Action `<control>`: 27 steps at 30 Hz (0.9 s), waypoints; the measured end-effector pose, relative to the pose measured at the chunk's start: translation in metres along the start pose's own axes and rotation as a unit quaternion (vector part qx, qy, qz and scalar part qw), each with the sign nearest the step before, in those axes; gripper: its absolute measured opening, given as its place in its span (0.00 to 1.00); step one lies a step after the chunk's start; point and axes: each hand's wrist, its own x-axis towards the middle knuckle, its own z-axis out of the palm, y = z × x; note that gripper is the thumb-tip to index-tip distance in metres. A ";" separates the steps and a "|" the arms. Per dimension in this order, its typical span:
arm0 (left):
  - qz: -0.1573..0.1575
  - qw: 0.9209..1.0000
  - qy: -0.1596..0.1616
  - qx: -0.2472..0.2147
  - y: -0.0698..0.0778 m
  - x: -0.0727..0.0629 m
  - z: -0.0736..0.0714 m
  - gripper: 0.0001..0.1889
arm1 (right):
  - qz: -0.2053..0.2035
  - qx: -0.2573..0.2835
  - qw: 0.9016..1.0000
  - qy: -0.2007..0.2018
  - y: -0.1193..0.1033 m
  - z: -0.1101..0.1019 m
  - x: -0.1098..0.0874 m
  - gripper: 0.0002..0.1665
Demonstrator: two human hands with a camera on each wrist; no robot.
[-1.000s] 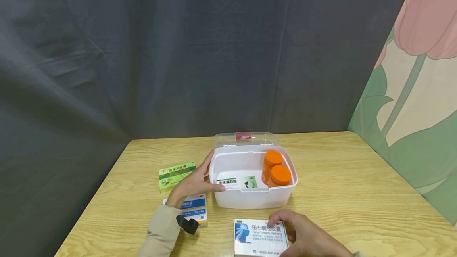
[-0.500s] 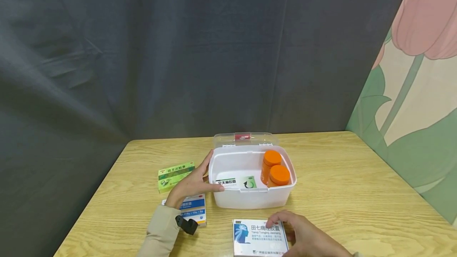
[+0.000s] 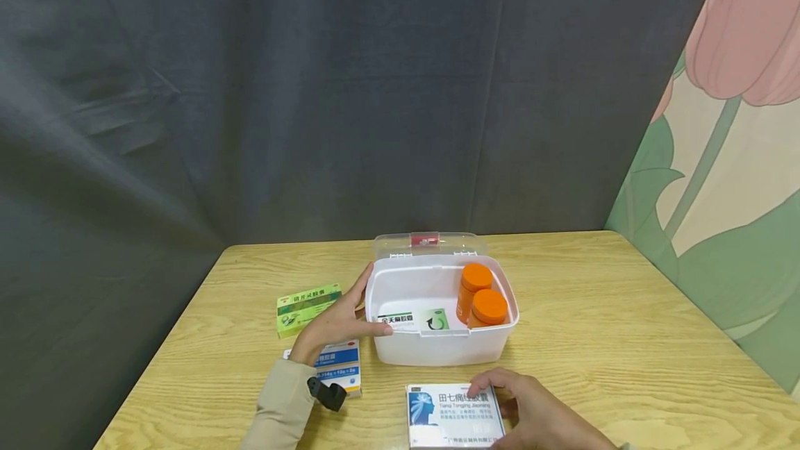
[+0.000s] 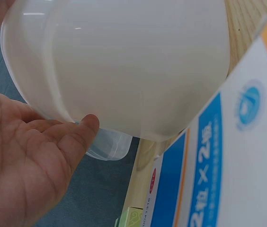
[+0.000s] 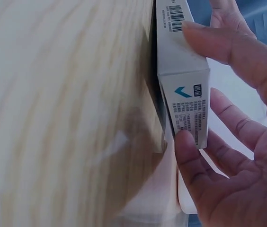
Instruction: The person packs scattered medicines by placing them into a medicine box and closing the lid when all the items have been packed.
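A white plastic storage box [image 3: 437, 348] stands mid-table, its clear lid [image 3: 387, 245] swung back. My left hand [image 3: 340, 321] holds its left end, thumb over the front rim and fingers along the side wall [image 4: 124, 71]. Inside are two orange-capped bottles [image 3: 477, 276] on the right and a white-green medicine carton [image 3: 431, 319] lying at the front. Nearer the table's front, my right hand [image 3: 531, 412] grips a white-blue medicine carton [image 3: 450, 417] by its right side. In the right wrist view, thumb and fingers span the carton's edges [image 5: 185, 99], close to the tabletop.
Left of the storage box lie a green medicine carton [image 3: 306, 305] and a blue-white carton [image 3: 342, 367], the latter partly under my left wrist. A dark curtain [image 3: 350, 103] hangs behind the wooden table [image 3: 594, 325]. A flower-painted panel [image 3: 744, 228] borders the right.
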 end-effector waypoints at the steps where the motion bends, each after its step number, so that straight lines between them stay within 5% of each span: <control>1: 0.000 1.000 0.000 0.000 0.000 0.000 0.000 0.60 | 0.001 -0.003 1.000 0.001 0.000 0.000 0.000 0.36; 27: -0.001 1.000 0.001 0.001 0.000 0.000 0.000 0.60 | 0.011 -0.010 1.000 0.001 -0.003 0.000 -0.004 0.40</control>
